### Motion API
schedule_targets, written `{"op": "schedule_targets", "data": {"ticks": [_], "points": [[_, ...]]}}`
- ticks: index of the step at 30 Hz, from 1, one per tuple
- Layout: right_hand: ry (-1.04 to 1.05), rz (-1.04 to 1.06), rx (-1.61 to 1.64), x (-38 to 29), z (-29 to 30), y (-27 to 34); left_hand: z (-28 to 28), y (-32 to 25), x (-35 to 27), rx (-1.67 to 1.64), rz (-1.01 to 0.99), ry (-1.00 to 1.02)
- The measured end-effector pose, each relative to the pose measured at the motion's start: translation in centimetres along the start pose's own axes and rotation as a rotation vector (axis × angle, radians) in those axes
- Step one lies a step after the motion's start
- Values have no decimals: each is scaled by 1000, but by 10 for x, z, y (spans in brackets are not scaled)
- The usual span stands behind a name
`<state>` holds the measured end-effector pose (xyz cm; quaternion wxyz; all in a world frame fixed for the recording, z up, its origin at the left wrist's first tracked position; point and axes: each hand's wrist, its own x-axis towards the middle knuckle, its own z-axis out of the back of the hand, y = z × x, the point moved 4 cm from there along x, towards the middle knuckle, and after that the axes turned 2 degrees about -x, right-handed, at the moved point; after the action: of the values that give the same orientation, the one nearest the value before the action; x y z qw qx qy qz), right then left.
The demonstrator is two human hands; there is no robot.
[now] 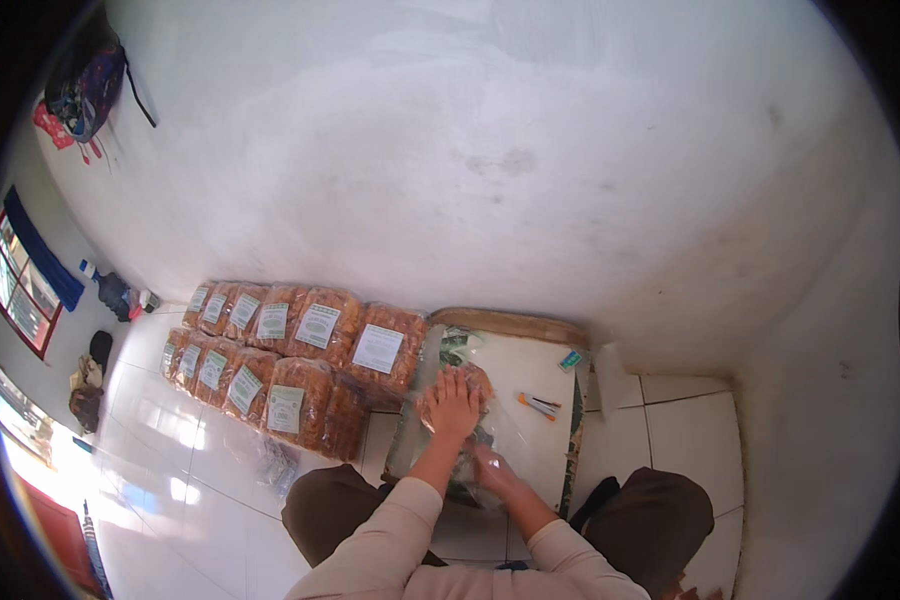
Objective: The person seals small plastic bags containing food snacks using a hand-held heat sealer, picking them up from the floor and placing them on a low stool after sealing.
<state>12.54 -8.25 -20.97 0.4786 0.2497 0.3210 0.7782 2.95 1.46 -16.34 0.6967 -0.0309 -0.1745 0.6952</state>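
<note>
My left hand (pixel 454 405) lies with its fingers spread, palm down, on a clear plastic bag of brown snacks (pixel 481 379) on a low table (pixel 529 457). Closer to my body, my right hand (pixel 493 472) is at the lower part of the clear plastic; its fingers are partly hidden, so its grip cannot be made out. To the right of the bag lies an orange and black stapler (pixel 538 406). A small green and blue box (pixel 570 361), perhaps of staples, sits near the table's upper right corner.
Two rows of packed snack bags with labels (pixel 319 330) stand on the tiled floor left of the table, near the wall (pixel 495 187). Crumpled clear plastic (pixel 276 465) lies before them. My knees (pixel 649 510) flank the table. A large water bottle (pixel 112 294) stands far left.
</note>
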Motion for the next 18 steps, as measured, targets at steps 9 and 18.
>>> {"op": "schedule_targets", "data": {"ticks": [9, 18], "points": [[339, -328, -372, -91, 143, 107, 19, -14, 33, -145, 143, 156], [-1200, -389, 287, -318, 344, 39, 222, -262, -51, -559, -777, -257]]}}
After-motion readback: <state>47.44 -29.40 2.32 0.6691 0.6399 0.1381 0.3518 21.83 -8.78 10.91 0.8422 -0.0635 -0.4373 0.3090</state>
